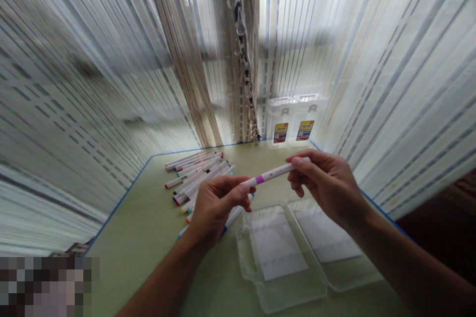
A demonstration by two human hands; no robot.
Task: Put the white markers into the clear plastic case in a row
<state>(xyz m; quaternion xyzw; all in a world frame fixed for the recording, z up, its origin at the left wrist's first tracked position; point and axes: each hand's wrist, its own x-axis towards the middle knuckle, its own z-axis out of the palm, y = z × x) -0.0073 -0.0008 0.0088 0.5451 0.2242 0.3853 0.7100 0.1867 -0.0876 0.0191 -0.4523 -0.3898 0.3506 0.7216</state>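
Note:
A white marker with a purple band [273,174] is held level above the table by both hands. My left hand [215,205] pinches its left end between thumb and fingers. My right hand [327,183] grips the right end with curled fingers. Behind and under my left hand lies a heap of several white markers with coloured caps [197,176]. A clear plastic case [293,252] lies open flat on the table below my hands, with a white sheet in each half.
The pale green table [148,237] has a blue taped edge. Two upright clear boxes with coloured labels [293,121] stand at the back by the striped curtains. A bead chain [245,69] hangs in the middle. Dark floor shows at the right.

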